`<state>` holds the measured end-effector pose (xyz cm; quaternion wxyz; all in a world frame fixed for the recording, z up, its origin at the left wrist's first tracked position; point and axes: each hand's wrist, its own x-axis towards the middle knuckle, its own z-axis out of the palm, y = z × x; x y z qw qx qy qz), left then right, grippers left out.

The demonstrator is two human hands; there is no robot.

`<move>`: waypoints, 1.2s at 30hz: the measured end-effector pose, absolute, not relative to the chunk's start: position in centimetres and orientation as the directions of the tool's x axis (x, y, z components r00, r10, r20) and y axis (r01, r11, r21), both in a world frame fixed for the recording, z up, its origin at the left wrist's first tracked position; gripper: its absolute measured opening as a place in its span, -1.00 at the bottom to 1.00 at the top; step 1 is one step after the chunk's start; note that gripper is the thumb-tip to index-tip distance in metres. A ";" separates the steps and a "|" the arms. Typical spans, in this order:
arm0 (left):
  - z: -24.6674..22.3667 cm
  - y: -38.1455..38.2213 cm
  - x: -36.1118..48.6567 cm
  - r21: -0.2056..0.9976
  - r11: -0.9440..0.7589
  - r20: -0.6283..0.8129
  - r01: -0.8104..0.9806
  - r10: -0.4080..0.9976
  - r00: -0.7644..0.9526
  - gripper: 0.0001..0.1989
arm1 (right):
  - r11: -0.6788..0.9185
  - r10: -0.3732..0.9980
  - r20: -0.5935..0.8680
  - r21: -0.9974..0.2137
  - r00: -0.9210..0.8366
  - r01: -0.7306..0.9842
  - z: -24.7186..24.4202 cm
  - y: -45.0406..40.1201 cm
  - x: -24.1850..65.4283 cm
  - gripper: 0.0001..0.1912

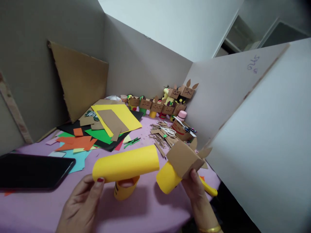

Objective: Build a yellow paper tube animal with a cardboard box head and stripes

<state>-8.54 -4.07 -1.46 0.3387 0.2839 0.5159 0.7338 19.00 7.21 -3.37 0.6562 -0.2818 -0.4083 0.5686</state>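
Pinched between the thumb and fingers of my left hand is the end of a long yellow paper tube, held level above the table. My right hand grips a cardboard figure by its box-shaped head, which has two pointed ears; a short yellow tube body points down and left. The tube and the figure are a little apart. Below the long tube a yellow paper ring with dark marks stands on the table, partly hidden.
A black tablet lies at the left beside colored paper scraps. White scissors rest on cardboard strips. Several finished figures line the back wall. A yellow-handled tool lies right of my right hand.
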 end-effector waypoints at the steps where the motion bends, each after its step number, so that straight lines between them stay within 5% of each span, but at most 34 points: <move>1: -1.4 -4.1 -8.3 0.961 -0.223 0.088 -0.165 0.809 -0.581 -0.62 | 0.207 0.973 0.232 -0.843 0.012 -0.496 -3.4 7.2 18.9 -0.45; 13: -0.2 -3.7 -6.3 0.967 -0.252 0.212 -0.044 0.887 -0.410 -0.67 | 0.221 0.948 0.269 -0.942 -0.171 -0.254 -4.1 7.2 18.5 -0.38; 18: -0.3 -3.5 -6.1 0.968 -0.250 0.226 -0.014 0.897 -0.381 -0.68 | 0.211 0.945 0.257 -0.952 -0.204 -0.220 -4.2 7.1 18.5 -0.50; 36: -0.8 -3.7 -5.7 0.972 -0.235 0.223 0.017 0.895 -0.385 -0.72 | 0.215 0.962 0.245 -0.952 -0.118 -0.219 -4.7 7.0 18.9 -0.51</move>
